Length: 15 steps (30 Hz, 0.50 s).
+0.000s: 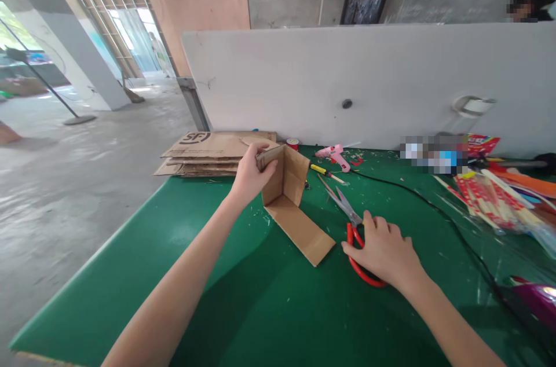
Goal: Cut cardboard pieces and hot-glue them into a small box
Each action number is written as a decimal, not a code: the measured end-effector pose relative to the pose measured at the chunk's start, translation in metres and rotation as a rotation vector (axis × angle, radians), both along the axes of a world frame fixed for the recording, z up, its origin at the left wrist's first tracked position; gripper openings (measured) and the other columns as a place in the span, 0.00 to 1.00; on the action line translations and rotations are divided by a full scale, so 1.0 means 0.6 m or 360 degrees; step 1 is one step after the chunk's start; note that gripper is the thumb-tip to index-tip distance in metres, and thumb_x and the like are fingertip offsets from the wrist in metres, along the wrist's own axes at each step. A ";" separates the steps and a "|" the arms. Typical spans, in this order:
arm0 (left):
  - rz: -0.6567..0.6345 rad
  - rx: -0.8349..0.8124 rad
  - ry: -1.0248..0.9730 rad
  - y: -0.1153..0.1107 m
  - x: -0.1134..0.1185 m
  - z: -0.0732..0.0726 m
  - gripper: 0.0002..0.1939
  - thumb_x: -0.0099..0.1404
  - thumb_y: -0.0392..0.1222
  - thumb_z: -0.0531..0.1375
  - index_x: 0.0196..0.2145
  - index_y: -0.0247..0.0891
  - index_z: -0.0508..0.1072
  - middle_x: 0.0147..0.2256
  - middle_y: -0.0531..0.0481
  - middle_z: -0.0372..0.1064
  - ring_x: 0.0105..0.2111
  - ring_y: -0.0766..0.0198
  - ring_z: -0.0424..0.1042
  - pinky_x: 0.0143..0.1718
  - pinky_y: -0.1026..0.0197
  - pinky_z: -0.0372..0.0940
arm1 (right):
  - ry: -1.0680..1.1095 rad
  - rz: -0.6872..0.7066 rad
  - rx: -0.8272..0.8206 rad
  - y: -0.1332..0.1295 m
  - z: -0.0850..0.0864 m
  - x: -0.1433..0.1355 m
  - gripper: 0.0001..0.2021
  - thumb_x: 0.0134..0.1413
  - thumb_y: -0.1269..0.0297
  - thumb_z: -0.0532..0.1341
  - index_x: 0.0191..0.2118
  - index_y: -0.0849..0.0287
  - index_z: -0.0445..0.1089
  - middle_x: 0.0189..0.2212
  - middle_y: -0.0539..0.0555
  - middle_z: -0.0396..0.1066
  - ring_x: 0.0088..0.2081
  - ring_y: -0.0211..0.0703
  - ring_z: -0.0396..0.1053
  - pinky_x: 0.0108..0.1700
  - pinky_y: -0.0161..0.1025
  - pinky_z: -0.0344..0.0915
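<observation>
My left hand (254, 173) is closed on the upper edge of a folded brown cardboard piece (304, 228), pinching it between thumb and fingers. Two panels of the cardboard stand upright at a corner, and a long flap stretches toward me just over the table. My right hand (388, 248) is over the red handles of a pair of scissors (354, 219), thumb spread away from the loosely bent fingers. The scissor blades point away from me and are slightly apart. The hand hides part of the handles, so how firmly it touches them is unclear.
On the green table (174, 251) are stacked flat cardboard (204, 147), a pink glue gun (334, 154) with a black cord (408, 187), a yellow-handled tool (319, 169) and packaged sticks (490, 199). A white panel (278, 77) rises behind. A purple object (532, 303) stands at right.
</observation>
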State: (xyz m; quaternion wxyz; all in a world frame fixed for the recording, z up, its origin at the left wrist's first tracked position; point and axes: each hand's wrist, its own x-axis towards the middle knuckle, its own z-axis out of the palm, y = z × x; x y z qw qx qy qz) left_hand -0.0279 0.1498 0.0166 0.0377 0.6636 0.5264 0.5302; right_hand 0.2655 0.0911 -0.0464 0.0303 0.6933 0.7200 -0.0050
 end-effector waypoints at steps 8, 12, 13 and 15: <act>-0.0281 0.0015 -0.0242 -0.005 -0.020 0.013 0.16 0.61 0.40 0.59 0.47 0.39 0.64 0.38 0.47 0.67 0.40 0.62 0.69 0.34 0.62 0.66 | 0.0219 0.0111 0.0211 0.015 -0.021 0.029 0.23 0.47 0.52 0.56 0.47 0.60 0.67 0.43 0.62 0.66 0.48 0.61 0.62 0.52 0.59 0.55; -0.0426 0.0015 -0.0284 -0.015 -0.034 0.029 0.13 0.63 0.42 0.58 0.45 0.38 0.66 0.37 0.48 0.67 0.39 0.63 0.69 0.36 0.62 0.66 | 0.0229 0.0025 0.0332 0.024 -0.022 0.041 0.24 0.46 0.50 0.56 0.47 0.59 0.66 0.44 0.63 0.64 0.49 0.63 0.61 0.51 0.59 0.56; -0.0441 -0.0008 -0.0272 -0.018 -0.038 0.033 0.12 0.63 0.43 0.58 0.45 0.38 0.67 0.37 0.48 0.68 0.39 0.63 0.69 0.36 0.62 0.66 | 0.0226 -0.0012 0.0376 0.027 -0.021 0.046 0.25 0.46 0.50 0.56 0.48 0.59 0.65 0.45 0.63 0.64 0.49 0.63 0.61 0.51 0.59 0.56; -0.0463 -0.0111 -0.0225 -0.022 -0.045 0.039 0.14 0.63 0.45 0.58 0.46 0.38 0.66 0.38 0.46 0.68 0.40 0.62 0.69 0.36 0.62 0.67 | 0.0251 -0.0125 0.0464 0.039 -0.022 0.061 0.25 0.46 0.48 0.56 0.48 0.59 0.65 0.45 0.64 0.63 0.50 0.65 0.60 0.51 0.61 0.56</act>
